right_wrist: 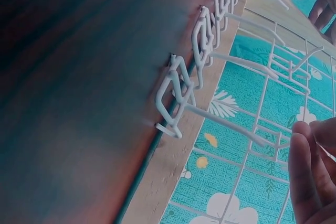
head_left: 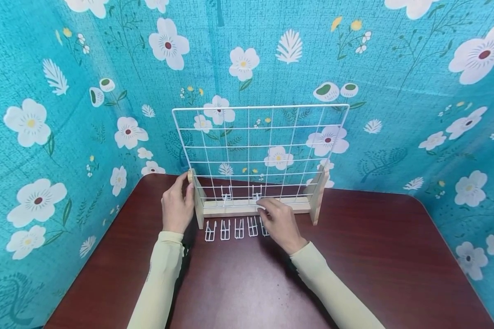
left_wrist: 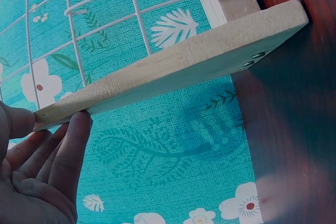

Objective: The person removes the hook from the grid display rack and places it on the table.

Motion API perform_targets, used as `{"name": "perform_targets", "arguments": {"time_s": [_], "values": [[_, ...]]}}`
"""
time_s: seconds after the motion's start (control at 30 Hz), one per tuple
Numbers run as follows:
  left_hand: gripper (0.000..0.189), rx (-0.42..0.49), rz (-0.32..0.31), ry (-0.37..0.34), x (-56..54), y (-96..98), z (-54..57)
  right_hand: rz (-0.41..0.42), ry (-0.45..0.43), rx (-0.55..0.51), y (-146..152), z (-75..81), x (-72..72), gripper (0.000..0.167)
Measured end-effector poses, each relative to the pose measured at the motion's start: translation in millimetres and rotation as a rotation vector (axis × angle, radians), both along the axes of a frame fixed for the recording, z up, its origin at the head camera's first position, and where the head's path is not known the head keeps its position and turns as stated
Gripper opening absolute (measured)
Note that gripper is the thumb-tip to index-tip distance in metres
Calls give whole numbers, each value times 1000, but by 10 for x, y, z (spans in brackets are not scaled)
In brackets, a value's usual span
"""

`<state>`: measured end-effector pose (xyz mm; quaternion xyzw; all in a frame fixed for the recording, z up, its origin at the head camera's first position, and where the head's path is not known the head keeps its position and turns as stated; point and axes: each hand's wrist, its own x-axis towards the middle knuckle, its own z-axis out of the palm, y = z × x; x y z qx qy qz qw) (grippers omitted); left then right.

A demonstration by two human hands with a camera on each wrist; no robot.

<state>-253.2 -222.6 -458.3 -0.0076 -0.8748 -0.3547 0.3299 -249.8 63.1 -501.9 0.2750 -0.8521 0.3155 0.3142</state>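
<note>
A white wire grid (head_left: 261,146) stands upright in a wooden base (head_left: 238,209) with a wooden side panel (left_wrist: 157,69) at each end. My left hand (head_left: 177,204) grips the upper end of the left panel, thumb on one side and fingers on the other. Low on the grid, near its middle, my right hand (head_left: 281,222) pinches the front end of a white wire hook (head_left: 257,195) with thumb and fingertips. Left of it, a second hook (head_left: 226,196) hangs on the grid. The right hand's fingers partly hide the hook's tip in the right wrist view.
Several loose white hooks (head_left: 239,228) lie in a row on the dark red table (head_left: 247,283), just in front of the base. The right hand partly covers the rightmost one. A turquoise floral cloth (head_left: 247,36) hangs behind the table and along its sides.
</note>
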Motion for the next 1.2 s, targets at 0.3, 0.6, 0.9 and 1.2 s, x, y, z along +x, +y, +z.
{"name": "perform_targets", "arguments": {"time_s": [0.3, 0.6, 0.9, 1.2], "values": [[37, -2, 0, -1, -5, 13, 8, -18, 32, 7, 3, -23, -16, 17], [37, -6, 0, 6, -11, -1, 3, -7, 31, -10, -23, -27, -44, 16], [37, -12, 8, 4, -2, -8, -14, -4, 2, -37, -36, -64, -67, 17], [36, -6, 3, 14, -14, -2, -8, -7, 41, -48, -22, -80, -99, 11]]}}
